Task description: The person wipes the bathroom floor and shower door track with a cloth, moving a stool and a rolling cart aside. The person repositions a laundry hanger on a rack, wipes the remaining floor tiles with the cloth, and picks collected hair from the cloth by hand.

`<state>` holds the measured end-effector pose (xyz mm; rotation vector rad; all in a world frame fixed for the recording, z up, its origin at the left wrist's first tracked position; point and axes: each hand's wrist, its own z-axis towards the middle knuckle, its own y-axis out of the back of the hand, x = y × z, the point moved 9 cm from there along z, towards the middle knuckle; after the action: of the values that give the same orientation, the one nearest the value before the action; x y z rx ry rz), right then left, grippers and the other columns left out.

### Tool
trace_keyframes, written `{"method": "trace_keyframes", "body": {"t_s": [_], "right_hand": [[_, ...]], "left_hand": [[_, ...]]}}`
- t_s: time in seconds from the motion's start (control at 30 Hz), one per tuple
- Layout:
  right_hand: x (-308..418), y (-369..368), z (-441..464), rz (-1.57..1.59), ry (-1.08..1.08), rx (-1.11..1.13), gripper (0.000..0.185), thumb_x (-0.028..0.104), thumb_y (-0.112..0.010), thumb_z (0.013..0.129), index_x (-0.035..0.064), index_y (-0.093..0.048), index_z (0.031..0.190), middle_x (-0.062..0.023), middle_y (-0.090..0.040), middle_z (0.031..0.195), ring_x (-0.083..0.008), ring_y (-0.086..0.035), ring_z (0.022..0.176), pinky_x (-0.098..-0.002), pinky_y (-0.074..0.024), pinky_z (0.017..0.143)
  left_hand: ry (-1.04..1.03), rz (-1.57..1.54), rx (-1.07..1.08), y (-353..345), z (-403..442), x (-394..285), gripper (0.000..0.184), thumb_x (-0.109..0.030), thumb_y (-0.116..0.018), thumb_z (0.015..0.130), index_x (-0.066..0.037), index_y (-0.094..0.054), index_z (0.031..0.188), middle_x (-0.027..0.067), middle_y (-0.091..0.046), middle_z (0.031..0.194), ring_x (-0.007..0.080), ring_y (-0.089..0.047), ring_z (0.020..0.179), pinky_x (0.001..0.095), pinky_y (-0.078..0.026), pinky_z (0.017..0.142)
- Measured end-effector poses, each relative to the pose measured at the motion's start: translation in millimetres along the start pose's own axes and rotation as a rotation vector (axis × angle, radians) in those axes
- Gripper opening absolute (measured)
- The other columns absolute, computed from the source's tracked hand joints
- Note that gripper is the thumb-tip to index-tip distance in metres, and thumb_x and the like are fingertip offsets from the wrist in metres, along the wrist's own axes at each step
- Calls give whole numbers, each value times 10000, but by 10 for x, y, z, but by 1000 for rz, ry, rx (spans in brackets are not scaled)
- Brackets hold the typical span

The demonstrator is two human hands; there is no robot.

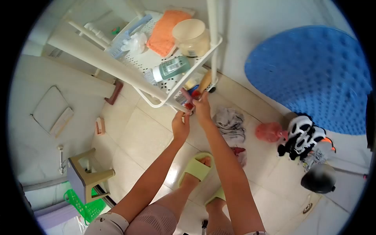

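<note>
Both my hands reach down to the lower level of a white shelf cart (178,87). My left hand (181,126) is closed at the cart's front corner post, its fingertips partly hidden against a small red-and-white item (189,105). My right hand (202,109) is closed just to the right, its fingertips at the same item's right side. Whether the fingers grip that item or the cart's edge is unclear. A tan item (205,81) and a yellow-and-blue item (191,84) sit behind my right hand. A green bottle (176,67) lies on the shelf above.
The upper shelf also holds an orange cloth (168,31) and a tan jar (192,39). A crumpled grey cloth (229,124) and a pink container (268,132) are on the tiled floor. A blue basin (309,74) leans at right; a stool (84,176) stands left.
</note>
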<state>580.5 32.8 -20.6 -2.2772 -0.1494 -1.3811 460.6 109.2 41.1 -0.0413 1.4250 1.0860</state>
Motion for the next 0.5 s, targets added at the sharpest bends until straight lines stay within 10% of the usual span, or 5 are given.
{"method": "trace_keyframes", "body": {"t_s": [0.2, 0.37, 0.5], "right_hand": [[195, -114, 117, 142, -30, 66, 735, 9, -556, 926, -5, -228, 1584, -113, -539, 1415, -198, -546, 1240, -271, -436, 1024], [96, -331, 794, -315, 119, 130, 861, 174, -666, 926, 28, -164, 1610, -249, -423, 1552, -358, -522, 1338, -356, -395, 1113], [448, -450, 214, -1133, 219, 160, 714, 237, -676, 882, 41, -401, 1511, -262, -427, 1533, -397, -438, 1410, -587, -322, 1149]], "left_hand": [[47, 89, -33, -70, 268, 158, 140, -128, -628, 992, -31, -667, 1085, 174, -719, 929, 312, -721, 814, 381, -541, 724], [47, 118, -165, 109, 747, 311, 131, -158, -641, 977, -89, -683, 1080, 194, -683, 811, 351, -668, 680, 412, -507, 606], [-59, 48, -210, 164, 1098, 548, 122, -165, -675, 960, -51, -709, 988, 193, -669, 806, 358, -647, 691, 405, -501, 631]]}}
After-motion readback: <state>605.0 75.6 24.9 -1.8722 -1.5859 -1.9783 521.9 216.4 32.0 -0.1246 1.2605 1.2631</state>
